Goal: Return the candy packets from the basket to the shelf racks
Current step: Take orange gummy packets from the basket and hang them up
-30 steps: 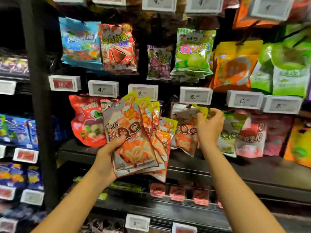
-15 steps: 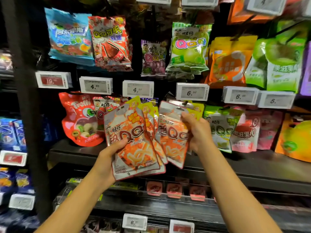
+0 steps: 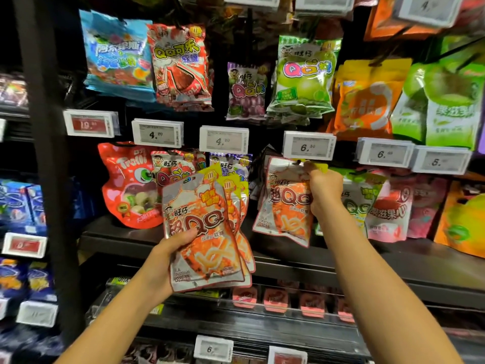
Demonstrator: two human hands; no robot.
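Observation:
My left hand (image 3: 168, 261) grips a fanned stack of orange-and-silver QQ candy packets (image 3: 204, 232) in front of the middle shelf row. My right hand (image 3: 321, 189) pinches the top of one more orange QQ packet (image 3: 284, 206) and holds it up just under the 6.80 price tag (image 3: 308, 145), at the peg there. The peg itself is hidden behind the hand and the tag. The basket is not in view.
Hanging candy packets fill the racks: a red Trolli bag (image 3: 126, 185) at left, green QQ packets (image 3: 359, 203) and pink bags (image 3: 388, 211) at right, more rows above. A black upright post (image 3: 44, 153) stands at left. A dark shelf ledge (image 3: 341, 261) runs below the packets.
My right hand has drawn one packet off the stack and lifted it up and right to the peg under the 6.80 tag. The left hand's stack stays about where it was.

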